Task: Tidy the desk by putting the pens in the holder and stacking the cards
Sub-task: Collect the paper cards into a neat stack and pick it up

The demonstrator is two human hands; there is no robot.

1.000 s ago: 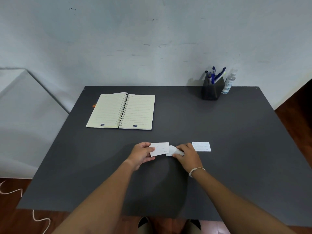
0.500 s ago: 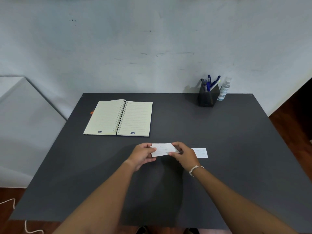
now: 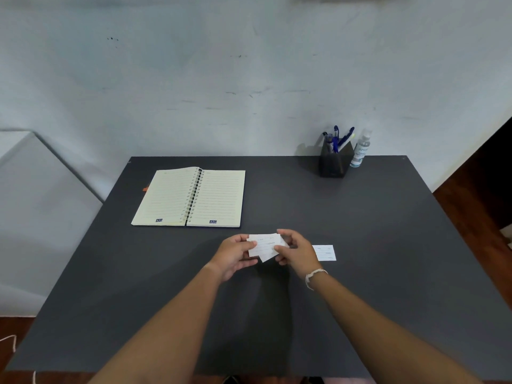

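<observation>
You are facing a dark desk [image 3: 360, 245] against a pale wall [image 3: 249, 65]. Your left hand [image 3: 234, 254] and right hand [image 3: 297, 252] are pinching the cards [image 3: 264, 245] at centre; the holder [image 3: 333, 163] is standing at one o'clock.

We're seeing a dark grey desk [image 3: 360, 245], white cards [image 3: 264, 246] with faint printed lines, and another white card [image 3: 324, 252] with the same faint lines. Notebook [image 3: 188, 198] is showing cream ruled pages, black-and-silver spiral, navy logo marks. Holder [image 3: 333, 163] black, pens [image 3: 339, 138] blue. Bottle [image 3: 360, 151] clear, pale label. Wall [image 3: 249, 65] pale blue-grey, scuffed. Wristband [image 3: 314, 275] white.
</observation>
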